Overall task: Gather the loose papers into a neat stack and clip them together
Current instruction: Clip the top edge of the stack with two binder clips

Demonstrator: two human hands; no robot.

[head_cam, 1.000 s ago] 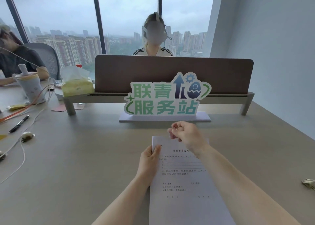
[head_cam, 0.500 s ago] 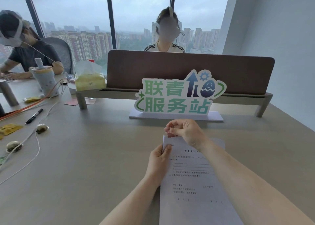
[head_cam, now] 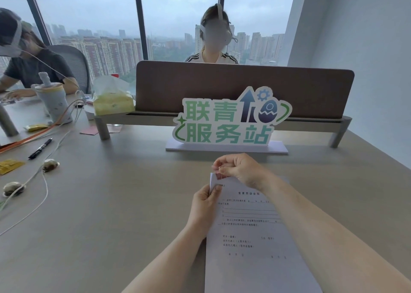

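The left hand [head_cam: 205, 206] pinches the paper stack's [head_cam: 251, 237] far-left corner; the right hand [head_cam: 239, 170], pinching a paper clip [head_cam: 220, 167], sits just beyond it.

Head-worn camera (single view), facing forward and down, close over table [head_cam: 111, 203]

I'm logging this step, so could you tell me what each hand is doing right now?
Left hand: pinches the papers at their top left corner.
Right hand: pinches a small clip at that corner.
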